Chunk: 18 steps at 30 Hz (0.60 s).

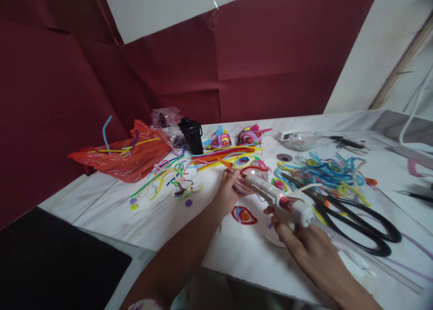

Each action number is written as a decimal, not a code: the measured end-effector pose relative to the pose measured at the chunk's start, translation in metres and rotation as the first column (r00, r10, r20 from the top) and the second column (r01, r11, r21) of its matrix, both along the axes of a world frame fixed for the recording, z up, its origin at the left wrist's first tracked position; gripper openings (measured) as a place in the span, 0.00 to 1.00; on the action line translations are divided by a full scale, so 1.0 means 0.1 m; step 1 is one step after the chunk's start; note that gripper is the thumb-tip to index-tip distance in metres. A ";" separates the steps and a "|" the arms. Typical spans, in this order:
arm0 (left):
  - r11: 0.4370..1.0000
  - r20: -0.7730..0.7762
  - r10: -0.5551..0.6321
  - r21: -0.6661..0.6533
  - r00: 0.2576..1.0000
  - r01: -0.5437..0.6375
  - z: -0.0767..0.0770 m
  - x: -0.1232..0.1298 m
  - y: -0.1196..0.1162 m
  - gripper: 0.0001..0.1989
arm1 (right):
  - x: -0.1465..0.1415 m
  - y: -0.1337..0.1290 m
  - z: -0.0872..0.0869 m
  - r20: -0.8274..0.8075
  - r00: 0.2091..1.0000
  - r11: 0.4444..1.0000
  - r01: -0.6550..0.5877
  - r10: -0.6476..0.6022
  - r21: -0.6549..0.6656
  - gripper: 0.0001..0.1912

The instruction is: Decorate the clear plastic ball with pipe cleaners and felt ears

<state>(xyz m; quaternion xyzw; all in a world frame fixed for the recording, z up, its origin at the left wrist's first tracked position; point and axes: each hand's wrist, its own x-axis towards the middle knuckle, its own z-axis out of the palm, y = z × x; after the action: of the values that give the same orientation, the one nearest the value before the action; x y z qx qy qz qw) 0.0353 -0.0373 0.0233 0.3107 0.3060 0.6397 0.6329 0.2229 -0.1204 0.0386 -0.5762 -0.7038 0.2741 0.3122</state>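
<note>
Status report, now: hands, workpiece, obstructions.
Left hand holding pipe-cleaner craft dome, partly covered. Right hand gripping white hot-glue gun, pointed at dome. Black-handled scissors close beside right hand.

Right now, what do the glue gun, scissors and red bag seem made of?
Glue gun: likely hard plastic, satin white, judging by its smooth, molded-looking body.
Scissors: blades probably dark metal, thin with a faint sheen; handles glossy black, coating or plastic unclear.
Red bag: thin plastic film, translucent, with shiny crinkles.
</note>
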 end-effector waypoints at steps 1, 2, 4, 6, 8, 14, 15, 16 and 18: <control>1.000 -0.003 -0.004 -0.003 1.000 0.004 0.00 0.00 0.00 0.20 | -0.01 0.00 0.01 -0.008 1.000 1.000 -0.004 0.004 0.009 0.25; 1.000 -0.005 -0.006 -0.007 1.000 0.006 0.00 0.00 0.00 0.20 | -0.02 -0.01 0.02 -0.014 1.000 1.000 0.004 -0.003 0.015 0.25; 1.000 -0.001 -0.005 -0.012 1.000 0.005 0.00 0.00 0.00 0.20 | -0.04 -0.02 0.03 -0.027 0.999 0.999 0.029 -0.028 0.033 0.24; 1.000 0.006 -0.003 -0.016 1.000 0.003 0.00 -0.01 0.01 0.19 | -0.06 -0.04 0.04 -0.055 0.996 0.995 0.072 -0.068 0.063 0.23; 1.000 0.012 -0.008 -0.010 1.000 0.008 -0.01 -0.01 0.01 0.18 | -0.06 -0.05 0.02 -0.089 0.991 0.991 0.105 -0.098 0.078 0.22; 1.000 0.038 -0.014 -0.011 0.999 0.015 -0.01 -0.01 0.02 0.16 | 0.00 -0.02 -0.07 -0.122 0.988 0.990 0.108 -0.097 0.091 0.21; 1.000 0.040 -0.016 -0.013 0.999 0.017 -0.01 -0.01 0.02 0.16 | 0.01 -0.02 -0.08 -0.107 0.990 0.991 0.098 -0.088 0.094 0.20; 1.000 0.042 -0.018 -0.014 0.999 0.019 -0.01 -0.01 0.02 0.16 | 0.02 -0.02 -0.09 -0.086 0.993 0.992 0.086 -0.077 0.096 0.20; 1.000 0.042 -0.026 -0.016 0.999 0.026 -0.01 -0.01 0.02 0.16 | 0.02 -0.03 -0.10 -0.044 0.996 0.991 0.084 -0.080 0.107 0.20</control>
<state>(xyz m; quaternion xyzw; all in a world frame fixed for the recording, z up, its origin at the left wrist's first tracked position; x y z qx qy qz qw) 0.0341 -0.0356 0.0224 0.2962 0.2940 0.6353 0.6498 0.2247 -0.1232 0.0288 -0.5813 -0.6870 0.2339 0.3680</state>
